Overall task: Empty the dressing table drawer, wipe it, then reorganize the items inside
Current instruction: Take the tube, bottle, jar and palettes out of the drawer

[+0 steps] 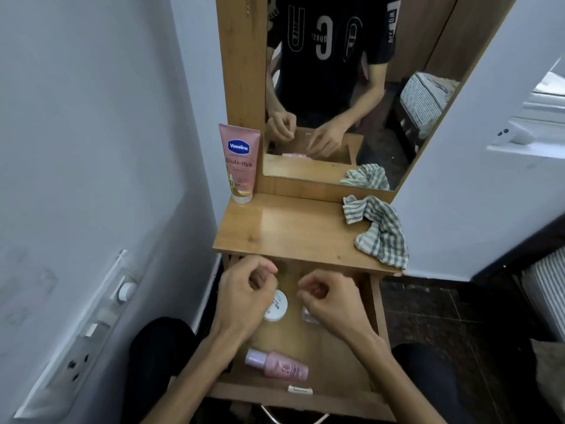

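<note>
The wooden drawer (377,313) of the dressing table stands pulled out below the tabletop (293,231). Inside lie a white round jar (278,307), a pink bottle (279,364) on its side near the front, and a small clear item (306,315) partly hidden under my right hand. My left hand (244,295) hovers over the drawer's back left with fingers curled, thumb near the index finger, nothing seen in it. My right hand (333,301) hovers over the back right, fingers also curled, holding nothing visible. A striped cloth (380,231) lies on the tabletop's right side.
A pink Vaseline tube (240,162) stands upright at the tabletop's back left against the mirror frame. The mirror (336,87) reflects my hands and the drawer. White walls close in on both sides, with a socket panel (88,332) on the left wall.
</note>
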A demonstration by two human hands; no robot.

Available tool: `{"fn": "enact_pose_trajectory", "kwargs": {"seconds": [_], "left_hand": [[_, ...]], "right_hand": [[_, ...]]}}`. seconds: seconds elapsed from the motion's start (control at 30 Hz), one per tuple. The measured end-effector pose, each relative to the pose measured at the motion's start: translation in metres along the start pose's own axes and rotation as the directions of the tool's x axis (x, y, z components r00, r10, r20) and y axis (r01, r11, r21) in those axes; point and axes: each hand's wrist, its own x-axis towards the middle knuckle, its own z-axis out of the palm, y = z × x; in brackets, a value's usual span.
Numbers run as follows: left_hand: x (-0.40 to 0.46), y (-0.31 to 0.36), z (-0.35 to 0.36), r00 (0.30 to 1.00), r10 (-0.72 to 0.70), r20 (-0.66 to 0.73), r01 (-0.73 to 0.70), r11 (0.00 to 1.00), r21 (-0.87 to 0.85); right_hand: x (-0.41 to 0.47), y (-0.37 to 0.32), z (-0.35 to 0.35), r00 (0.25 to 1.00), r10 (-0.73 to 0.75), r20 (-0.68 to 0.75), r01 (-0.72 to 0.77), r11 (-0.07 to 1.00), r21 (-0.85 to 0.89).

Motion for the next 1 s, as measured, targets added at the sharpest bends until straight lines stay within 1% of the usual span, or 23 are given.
{"fn": "enact_pose_trajectory", "kwargs": {"seconds": [0.03,0.1,0.17,0.23,0.3,0.43,0.5,0.57,0.63,0.7,0.8,0.87,0.93,1.0], "left_hand": [[-0.008,-0.002,0.003,0.999,0.006,0.048,-0.007,0.999,0.033],[-0.018,-0.007,0.006,0.997,-0.020,0.068,0.014,0.996,0.086],[-0.024,-0.011,0.006,0.997,-0.059,0.057,0.052,0.991,0.120],[-0.029,-0.013,0.005,0.995,-0.086,0.055,0.078,0.989,0.129],[-0.031,-0.015,0.001,0.994,-0.096,0.047,0.089,0.987,0.134],[-0.034,-0.019,-0.010,0.997,-0.082,0.017,0.078,0.987,0.141],[-0.035,-0.021,-0.013,0.996,-0.086,0.015,0.083,0.989,0.126],[-0.035,-0.021,-0.016,0.998,-0.058,0.011,0.057,0.993,0.105],[-0.031,-0.019,-0.018,1.000,-0.028,-0.010,0.029,0.997,0.072],[-0.022,-0.015,-0.019,0.998,-0.031,-0.050,0.033,0.999,0.027],[0.001,-0.006,-0.017,0.993,-0.095,-0.076,0.089,0.993,-0.080],[0.021,0.001,-0.015,0.988,-0.146,-0.052,0.136,0.978,-0.157],[0.043,0.006,-0.012,0.983,-0.182,0.002,0.179,0.960,-0.217],[0.066,0.012,-0.008,0.976,-0.206,0.066,0.216,0.940,-0.263]], "right_hand": [[-0.009,0.006,0.002,0.993,0.008,0.122,0.002,0.996,-0.086],[-0.026,0.013,0.014,0.943,0.018,0.333,0.061,0.973,-0.224],[-0.039,0.015,0.028,0.897,0.028,0.442,0.120,0.945,-0.303],[-0.046,0.015,0.038,0.879,0.033,0.475,0.173,0.908,-0.383],[-0.047,0.015,0.044,0.873,0.043,0.485,0.185,0.892,-0.413],[-0.045,0.015,0.045,0.858,0.035,0.512,0.198,0.898,-0.392],[-0.043,0.017,0.038,0.864,0.031,0.503,0.192,0.903,-0.385],[-0.040,0.017,0.024,0.872,0.036,0.488,0.167,0.916,-0.365],[-0.034,0.013,0.005,0.886,0.027,0.462,0.135,0.940,-0.313],[-0.025,0.002,-0.014,0.924,-0.025,0.382,0.115,0.970,-0.215],[0.000,-0.018,-0.030,0.991,-0.065,0.116,0.066,0.998,-0.007],[0.026,-0.032,-0.029,0.998,-0.037,-0.042,0.042,0.992,0.121],[0.057,-0.044,-0.022,0.987,-0.005,-0.162,0.032,0.986,0.163],[0.087,-0.055,-0.011,0.968,0.007,-0.250,0.044,0.979,0.198]]}}
